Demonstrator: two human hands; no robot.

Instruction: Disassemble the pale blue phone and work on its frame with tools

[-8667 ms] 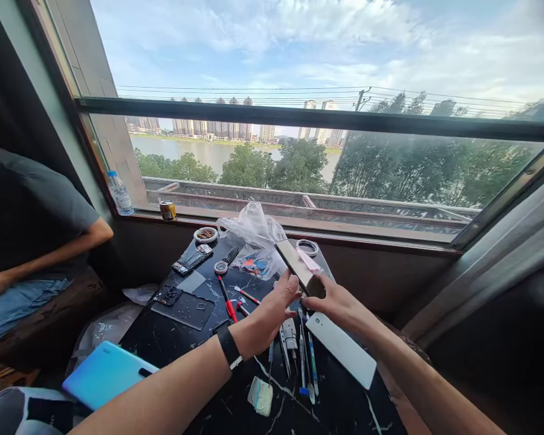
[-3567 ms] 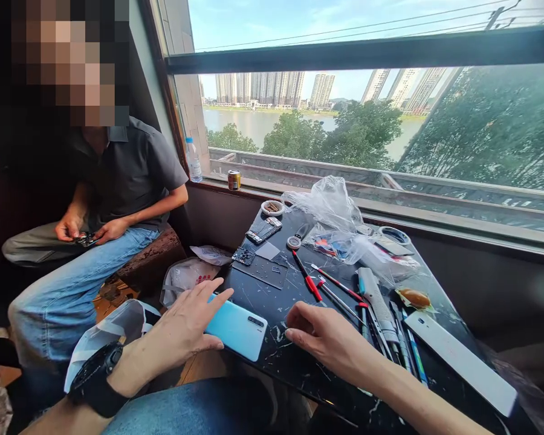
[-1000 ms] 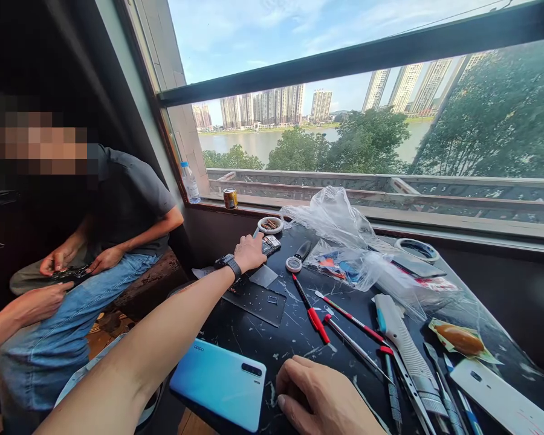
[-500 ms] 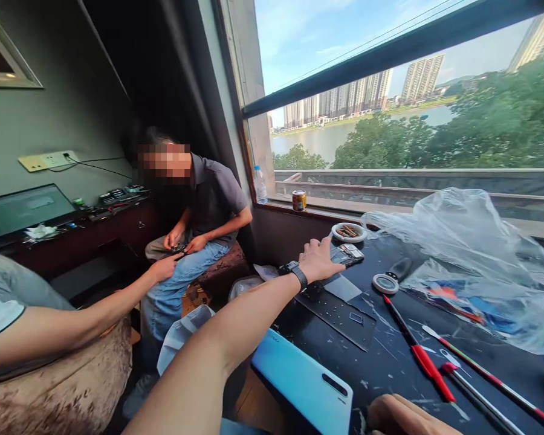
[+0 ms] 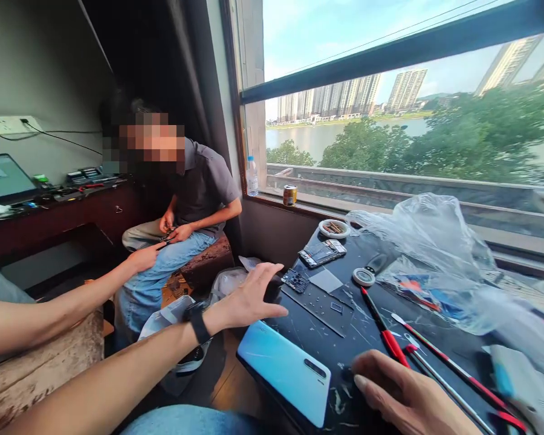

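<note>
My left hand (image 5: pixel 249 296), with a black watch at the wrist, hovers at the table's left edge, fingers spread and holding nothing. Just past its fingertips lie a small dark phone part (image 5: pixel 295 280), an opened phone (image 5: pixel 323 253) with its insides showing, and a pale thin sheet (image 5: pixel 326 281). Tiny screws and a small rectangular frame (image 5: pixel 336 308) lie on a dark flat panel (image 5: pixel 310 312). A light-blue phone (image 5: pixel 284 374), back up, is between my hands. My right hand (image 5: pixel 401 389) rests loosely curled on the table, thumb and fingers apart, beside a red and black screwdriver-like tool (image 5: pixel 390 338).
Thin red and silver tools (image 5: pixel 453 362) lie right of my right hand. Farther back are a round magnifier (image 5: pixel 363 277), an ashtray (image 5: pixel 334 229) and clear plastic bags (image 5: pixel 428 232). A can (image 5: pixel 290 195) and bottle (image 5: pixel 252 176) stand on the sill. Two other people (image 5: pixel 204 187) are at left.
My left hand has drawn back from the opened phone toward me and the left, uncovering the phone and the small dark part. My right hand shows more fully. The view has shifted.
</note>
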